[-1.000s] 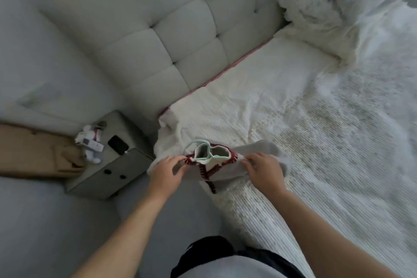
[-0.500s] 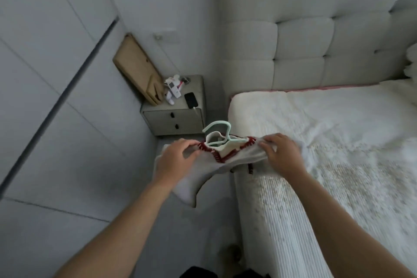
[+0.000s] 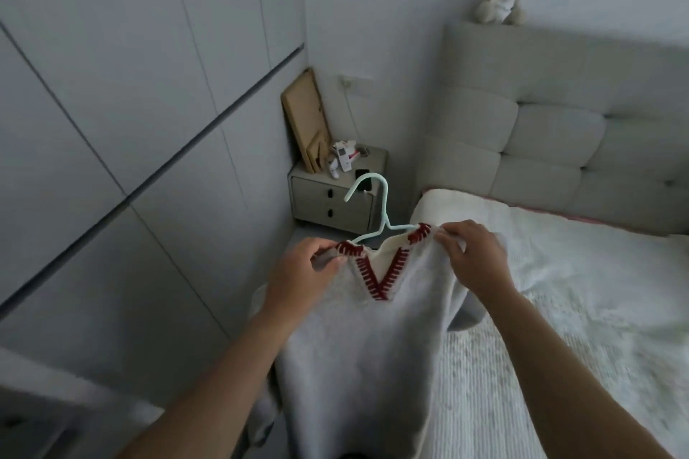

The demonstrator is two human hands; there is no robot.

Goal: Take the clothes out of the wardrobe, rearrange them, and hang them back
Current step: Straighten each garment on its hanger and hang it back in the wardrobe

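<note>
Lifting clear of the white ribbed bed [image 3: 559,309], the grey knitted sweater with red-stitched V-neck [image 3: 358,339] hung on its mint-green hanger [image 3: 376,205] — left hand [image 3: 298,272] and right hand [image 3: 473,257] each pinched a shoulder — ready for rehanging.

A pale grey knitted top [image 3: 358,354] with a dark red stitched V-neck hangs on a mint-green hanger [image 3: 376,209]. It is held up beside the bed [image 3: 559,309], hook upright

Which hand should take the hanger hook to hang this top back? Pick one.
Left. The left hand grips the top on the wardrobe side, and the hanger hook curves toward it.
</note>
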